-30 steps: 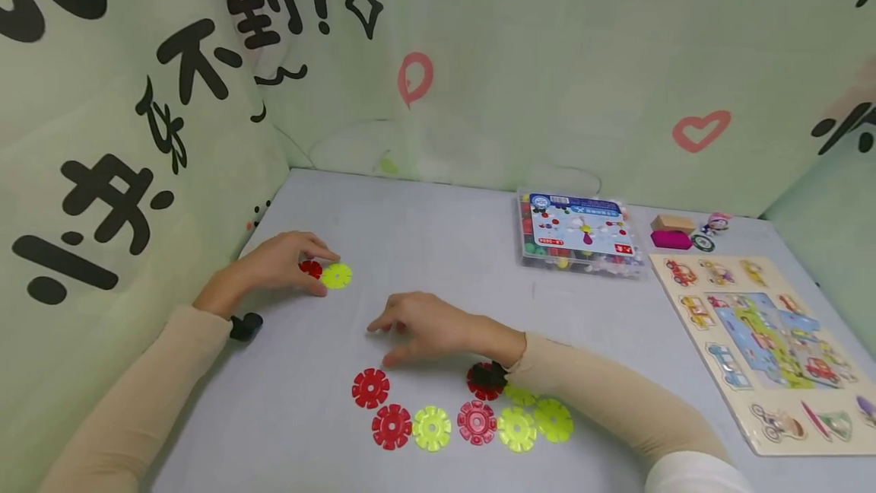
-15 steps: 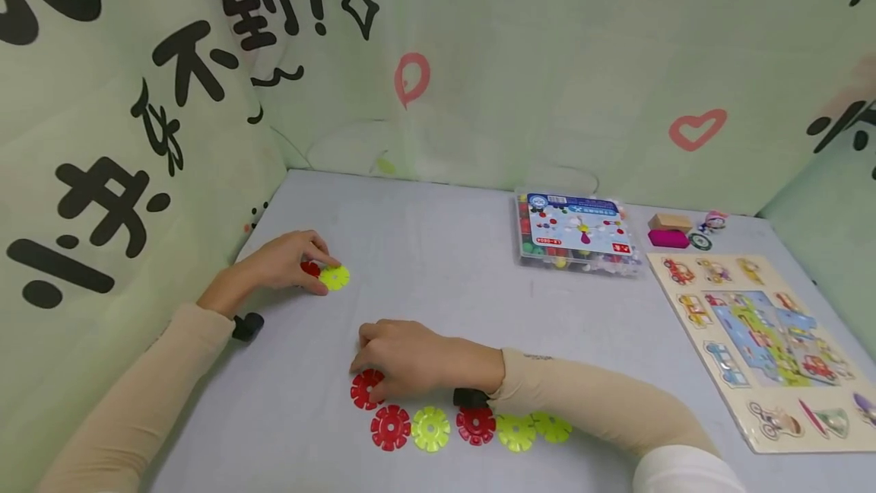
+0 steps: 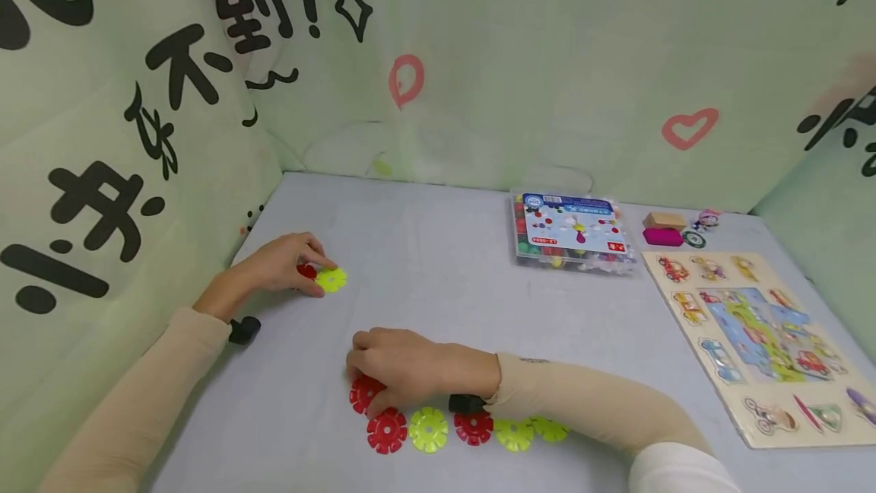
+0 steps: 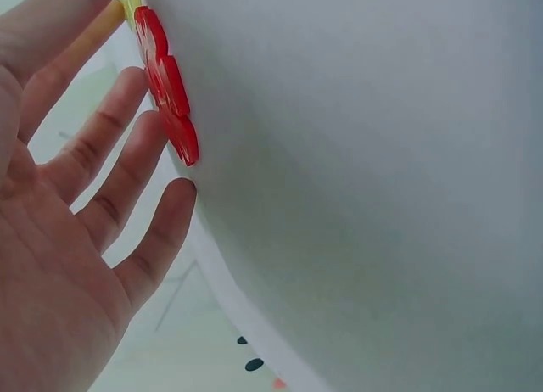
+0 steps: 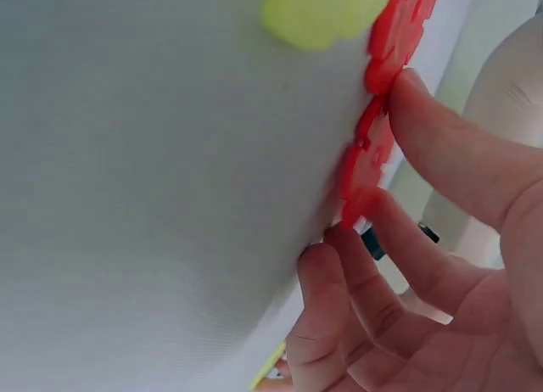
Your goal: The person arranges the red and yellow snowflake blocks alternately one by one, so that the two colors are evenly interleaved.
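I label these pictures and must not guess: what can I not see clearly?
Head view: left hand covers part of its red disc.
Head view: right sleeve hides the top of the rightmost yellow disc.
Right wrist view: blurred yellow disc, cut off by the top edge.
Head view: fine print on box, too small.

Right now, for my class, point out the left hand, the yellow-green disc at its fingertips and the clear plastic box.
Left hand (image 3: pixel 284 259): head view, back of the hand.
Yellow-green disc (image 3: pixel 331 280): head view, its middle.
Clear plastic box (image 3: pixel 573 230): head view, printed label.
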Demonstrator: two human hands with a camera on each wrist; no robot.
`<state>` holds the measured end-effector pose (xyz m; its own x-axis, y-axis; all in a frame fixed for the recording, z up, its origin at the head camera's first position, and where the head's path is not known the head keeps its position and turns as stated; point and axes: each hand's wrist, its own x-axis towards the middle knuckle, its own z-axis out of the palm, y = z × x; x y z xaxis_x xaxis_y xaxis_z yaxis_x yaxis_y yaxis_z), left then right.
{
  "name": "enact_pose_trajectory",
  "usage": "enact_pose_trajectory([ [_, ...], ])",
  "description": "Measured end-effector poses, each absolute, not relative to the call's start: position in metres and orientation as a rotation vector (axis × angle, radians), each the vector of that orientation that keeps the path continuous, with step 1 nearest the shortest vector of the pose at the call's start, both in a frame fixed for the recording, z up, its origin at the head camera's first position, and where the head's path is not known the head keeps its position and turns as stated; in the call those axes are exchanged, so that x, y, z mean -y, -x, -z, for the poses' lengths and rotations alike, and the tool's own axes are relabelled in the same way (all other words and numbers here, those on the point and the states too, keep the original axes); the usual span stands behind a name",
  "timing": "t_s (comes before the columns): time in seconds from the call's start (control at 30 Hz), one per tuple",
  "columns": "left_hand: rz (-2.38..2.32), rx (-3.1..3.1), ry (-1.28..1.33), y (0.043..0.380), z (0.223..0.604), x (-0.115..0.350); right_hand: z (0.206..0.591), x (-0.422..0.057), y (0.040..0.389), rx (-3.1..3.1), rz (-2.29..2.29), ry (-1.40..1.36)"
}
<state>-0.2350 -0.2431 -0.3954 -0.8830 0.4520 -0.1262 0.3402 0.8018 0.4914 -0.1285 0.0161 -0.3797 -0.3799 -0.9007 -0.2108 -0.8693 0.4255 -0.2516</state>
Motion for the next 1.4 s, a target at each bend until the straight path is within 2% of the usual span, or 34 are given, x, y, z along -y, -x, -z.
enact_pose_trajectory([
  [0.47, -0.693, -2.754, -0.615, 0.235, 0.397, 0.243, 0.378, -0.017, 0.131, -2.137, 0.344, 1.492],
  [1.13, -0.704, -2.753, -0.595, 0.236, 0.397, 0.243, 0.376, -0.016, 0.132, -2.301, 0.231, 1.593],
  [1.27, -0.701, -2.753, -0.621, 0.237, 0.397, 0.242, 0.377, -0.02, 0.146, -2.361, 0.338, 1.605],
  [1.4, -0.679, -2.766, -0.647, 0.236, 0.398, 0.244, 0.379, -0.024, 0.179, -2.46, 0.493, 1.584],
])
